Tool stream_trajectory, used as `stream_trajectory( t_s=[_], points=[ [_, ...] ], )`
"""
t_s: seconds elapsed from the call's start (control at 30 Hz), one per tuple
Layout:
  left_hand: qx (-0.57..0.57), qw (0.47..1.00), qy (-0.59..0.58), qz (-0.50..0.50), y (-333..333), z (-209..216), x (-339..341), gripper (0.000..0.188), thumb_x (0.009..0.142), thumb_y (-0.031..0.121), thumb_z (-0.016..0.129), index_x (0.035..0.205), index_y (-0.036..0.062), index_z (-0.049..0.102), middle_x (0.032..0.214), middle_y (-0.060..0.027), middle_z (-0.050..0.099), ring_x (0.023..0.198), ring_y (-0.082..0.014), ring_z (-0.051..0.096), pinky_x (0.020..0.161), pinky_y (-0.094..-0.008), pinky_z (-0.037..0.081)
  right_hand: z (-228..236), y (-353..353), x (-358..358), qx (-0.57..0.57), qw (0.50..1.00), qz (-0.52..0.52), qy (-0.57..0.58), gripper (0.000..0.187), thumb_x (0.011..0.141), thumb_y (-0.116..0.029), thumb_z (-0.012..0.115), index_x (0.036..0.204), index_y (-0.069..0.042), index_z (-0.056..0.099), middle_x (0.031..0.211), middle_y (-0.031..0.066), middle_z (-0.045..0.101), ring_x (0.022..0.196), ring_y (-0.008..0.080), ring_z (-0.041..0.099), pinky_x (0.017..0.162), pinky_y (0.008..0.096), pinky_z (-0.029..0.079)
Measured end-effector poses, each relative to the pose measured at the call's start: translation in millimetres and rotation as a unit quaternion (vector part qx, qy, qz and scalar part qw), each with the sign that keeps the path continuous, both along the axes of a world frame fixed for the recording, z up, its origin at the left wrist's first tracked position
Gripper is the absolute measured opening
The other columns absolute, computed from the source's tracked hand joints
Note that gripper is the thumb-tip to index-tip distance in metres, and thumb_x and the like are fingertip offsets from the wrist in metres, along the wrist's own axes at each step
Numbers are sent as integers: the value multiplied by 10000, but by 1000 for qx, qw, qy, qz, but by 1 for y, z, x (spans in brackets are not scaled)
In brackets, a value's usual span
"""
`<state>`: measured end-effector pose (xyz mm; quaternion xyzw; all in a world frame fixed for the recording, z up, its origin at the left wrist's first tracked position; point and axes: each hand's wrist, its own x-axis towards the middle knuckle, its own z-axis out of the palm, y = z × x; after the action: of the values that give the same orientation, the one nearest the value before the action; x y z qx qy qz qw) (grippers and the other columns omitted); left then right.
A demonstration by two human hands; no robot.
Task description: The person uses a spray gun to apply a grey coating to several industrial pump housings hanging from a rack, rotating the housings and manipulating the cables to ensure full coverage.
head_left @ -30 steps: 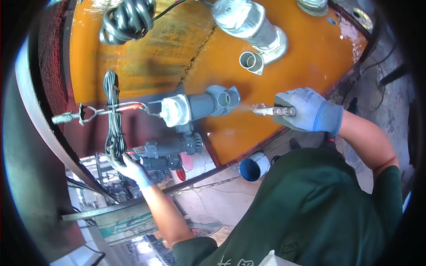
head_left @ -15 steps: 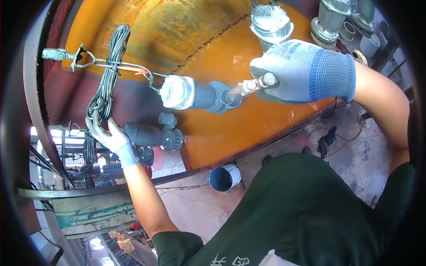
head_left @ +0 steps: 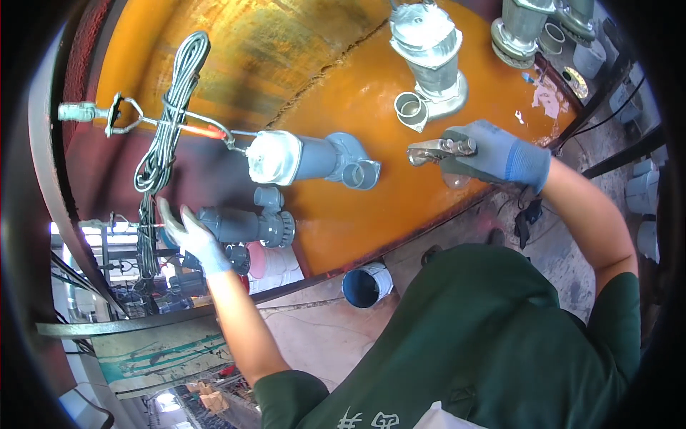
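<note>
A grey submersible pump hangs on its side, its silvery end cap tied to a hooked wire at left and its round outlet at right. My right hand, in a grey-blue glove, is closed round a metal spray gun, whose nozzle points left toward the pump without touching it. From the same hook hangs a coiled dark cable bundle. My left hand, also gloved, is just below that coil with fingers stretched apart, holding nothing. Beside it hangs a second grey pump.
Another silvery pump hangs at the upper middle, before the orange-coated booth wall. More pumps are at the upper right. A white bucket with a dark inside stands below the booth edge. A curved metal rail crosses the lower left.
My left hand has let go of the cable coil and opened. My right hand has drawn the spray gun back right from the pump's outlet, and the pale spray has stopped.
</note>
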<state>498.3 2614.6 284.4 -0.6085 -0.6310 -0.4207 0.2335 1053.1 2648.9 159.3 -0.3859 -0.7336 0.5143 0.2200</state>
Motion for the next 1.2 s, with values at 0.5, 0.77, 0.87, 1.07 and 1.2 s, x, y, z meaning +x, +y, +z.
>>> stream_trajectory(
  t_s=[0.5,0.77,0.87,1.07,1.2],
  points=[
    [-628,719,-288,76,-443,-519,53,382,1012,362,606,1156,64,797,1102,-201,797,1049,-373,759,896,-454,575,-98,-17,14,-64,973,-97,198,298,981,-304,780,1095,-43,694,772,75,646,693,180,654,680,399,544],
    [-640,659,-339,199,-461,-486,72,363,974,304,660,1212,64,789,1141,-172,797,1075,-287,749,941,-408,569,-37,-33,29,25,961,-95,260,231,934,-218,774,1004,-36,651,896,203,704,832,438,687,709,447,551],
    [-596,649,-427,206,-397,-449,119,393,978,293,669,1237,13,765,1174,-165,789,1105,-283,738,955,-392,563,-45,-35,33,147,987,-35,52,229,945,-246,761,997,-54,649,855,184,684,811,402,700,702,494,536],
    [-546,719,-405,149,-318,-404,151,553,996,147,661,1525,18,564,1391,-183,706,1287,-294,660,1099,-400,499,-41,-37,32,143,981,-68,109,193,939,-211,762,982,-56,656,844,180,685,772,396,687,700,471,541],
    [-402,770,-477,133,-294,-398,139,723,970,1,645,1646,39,390,1599,-177,533,1412,-304,554,1183,-399,427,-23,-34,35,90,976,-119,159,204,916,-179,787,983,-39,654,839,173,684,753,403,663,694,448,534]
  ],
)
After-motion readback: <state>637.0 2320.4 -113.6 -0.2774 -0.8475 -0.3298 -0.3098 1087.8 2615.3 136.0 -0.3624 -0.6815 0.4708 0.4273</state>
